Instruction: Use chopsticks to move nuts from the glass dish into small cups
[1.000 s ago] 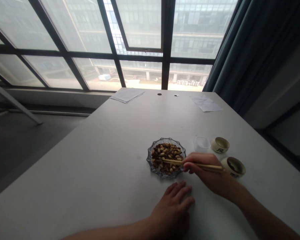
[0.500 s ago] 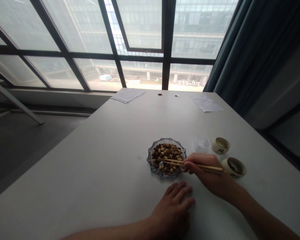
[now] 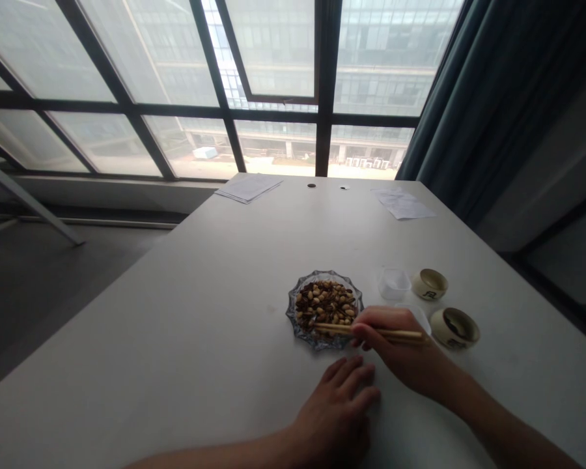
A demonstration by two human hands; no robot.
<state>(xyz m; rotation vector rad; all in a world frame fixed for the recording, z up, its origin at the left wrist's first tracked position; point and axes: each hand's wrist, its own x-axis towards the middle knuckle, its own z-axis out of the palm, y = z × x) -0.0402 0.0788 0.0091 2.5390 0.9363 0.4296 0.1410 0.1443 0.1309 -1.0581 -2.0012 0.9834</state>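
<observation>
The right hand (image 3: 395, 345) holds wooden chopsticks (image 3: 336, 329) in a narrow pinch, level, so their tips reach over a cut-glass dish (image 3: 293, 319) of mixed nuts (image 3: 325, 303). The left hand (image 3: 334, 410) lies open and empty on the white table (image 3: 176, 293), just below the dish.

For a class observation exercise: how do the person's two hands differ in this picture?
The right hand grips chopsticks with their tips over the glass dish, while the left hand holds nothing. The right hand is curled; the left lies with fingers spread on the table. Both hands are bare.
</observation>
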